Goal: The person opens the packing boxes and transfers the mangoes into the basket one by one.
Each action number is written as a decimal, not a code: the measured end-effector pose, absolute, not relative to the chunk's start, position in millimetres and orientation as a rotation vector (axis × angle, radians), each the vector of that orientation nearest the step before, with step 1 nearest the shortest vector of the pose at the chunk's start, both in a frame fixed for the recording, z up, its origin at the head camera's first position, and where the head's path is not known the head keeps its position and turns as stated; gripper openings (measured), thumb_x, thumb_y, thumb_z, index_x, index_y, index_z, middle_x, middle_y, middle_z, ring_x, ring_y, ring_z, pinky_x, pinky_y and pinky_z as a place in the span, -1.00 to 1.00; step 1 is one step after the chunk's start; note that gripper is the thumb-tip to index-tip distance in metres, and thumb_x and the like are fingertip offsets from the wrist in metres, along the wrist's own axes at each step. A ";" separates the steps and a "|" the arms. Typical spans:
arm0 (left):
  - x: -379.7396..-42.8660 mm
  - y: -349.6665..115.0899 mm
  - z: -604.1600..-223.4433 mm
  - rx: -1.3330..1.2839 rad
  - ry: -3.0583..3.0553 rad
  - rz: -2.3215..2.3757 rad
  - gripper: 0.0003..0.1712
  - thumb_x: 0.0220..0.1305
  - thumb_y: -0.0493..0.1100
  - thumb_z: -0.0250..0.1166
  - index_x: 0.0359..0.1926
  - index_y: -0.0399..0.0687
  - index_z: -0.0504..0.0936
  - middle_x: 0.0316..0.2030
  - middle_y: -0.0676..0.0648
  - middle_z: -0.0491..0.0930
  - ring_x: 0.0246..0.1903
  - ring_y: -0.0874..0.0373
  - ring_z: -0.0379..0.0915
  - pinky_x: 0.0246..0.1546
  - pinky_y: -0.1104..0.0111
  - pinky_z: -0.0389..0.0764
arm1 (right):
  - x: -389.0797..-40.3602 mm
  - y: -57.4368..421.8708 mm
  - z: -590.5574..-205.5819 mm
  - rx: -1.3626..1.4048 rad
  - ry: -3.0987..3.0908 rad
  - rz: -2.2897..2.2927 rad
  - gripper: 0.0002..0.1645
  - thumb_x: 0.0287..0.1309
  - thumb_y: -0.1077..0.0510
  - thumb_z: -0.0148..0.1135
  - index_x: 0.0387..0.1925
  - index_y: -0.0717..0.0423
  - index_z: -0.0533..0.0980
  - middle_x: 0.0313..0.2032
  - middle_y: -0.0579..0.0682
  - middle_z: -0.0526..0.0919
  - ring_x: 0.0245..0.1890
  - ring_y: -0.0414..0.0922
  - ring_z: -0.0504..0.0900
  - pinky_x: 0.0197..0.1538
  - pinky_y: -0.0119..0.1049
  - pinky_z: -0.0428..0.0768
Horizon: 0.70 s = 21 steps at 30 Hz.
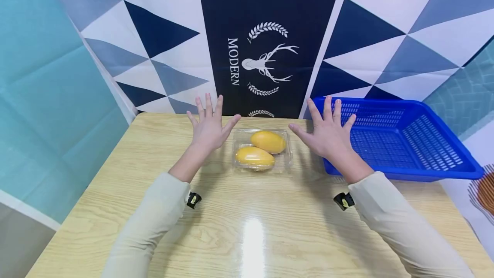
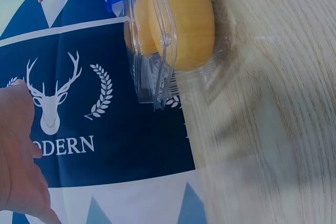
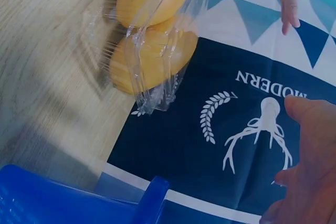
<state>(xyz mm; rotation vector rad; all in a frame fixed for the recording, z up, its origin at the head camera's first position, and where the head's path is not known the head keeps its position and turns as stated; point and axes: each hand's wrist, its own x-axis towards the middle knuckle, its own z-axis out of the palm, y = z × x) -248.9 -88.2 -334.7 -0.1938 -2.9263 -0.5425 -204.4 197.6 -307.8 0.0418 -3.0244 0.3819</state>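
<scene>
Two yellow mangoes (image 1: 254,157) lie side by side inside a clear plastic clamshell box (image 1: 286,164) near the table's back edge. To the left of the box my left hand (image 1: 208,130) is held with fingers spread and nothing in it. My right hand (image 1: 328,138), fingers likewise spread, is on the other side, its outer part overlapping the blue basket's left end in the head view. In the left wrist view the box's clear lid (image 2: 152,77) stands beside the mangoes, and my left hand (image 2: 21,156) is apart from it. The right wrist view shows my right hand (image 3: 310,166) also apart from the box.
A blue plastic basket (image 1: 428,175) with slotted walls stands at the table's right. Behind the wooden table (image 1: 208,235) hangs a cloth (image 1: 270,12) with triangles and a deer print. Something brown and round (image 1: 487,192) shows at the far right edge.
</scene>
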 end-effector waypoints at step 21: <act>-245.6 -97.0 -333.4 -0.245 -2.673 -1.001 -0.17 0.25 0.36 0.02 0.31 -0.12 0.27 0.29 -0.15 0.30 0.29 -0.05 0.20 0.28 0.08 0.28 | -202.2 192.6 -307.2 0.082 -2.893 0.509 0.12 0.02 -0.59 -0.13 0.45 -0.10 -0.07 0.44 0.28 -0.20 0.45 0.22 -0.27 0.31 0.40 -0.22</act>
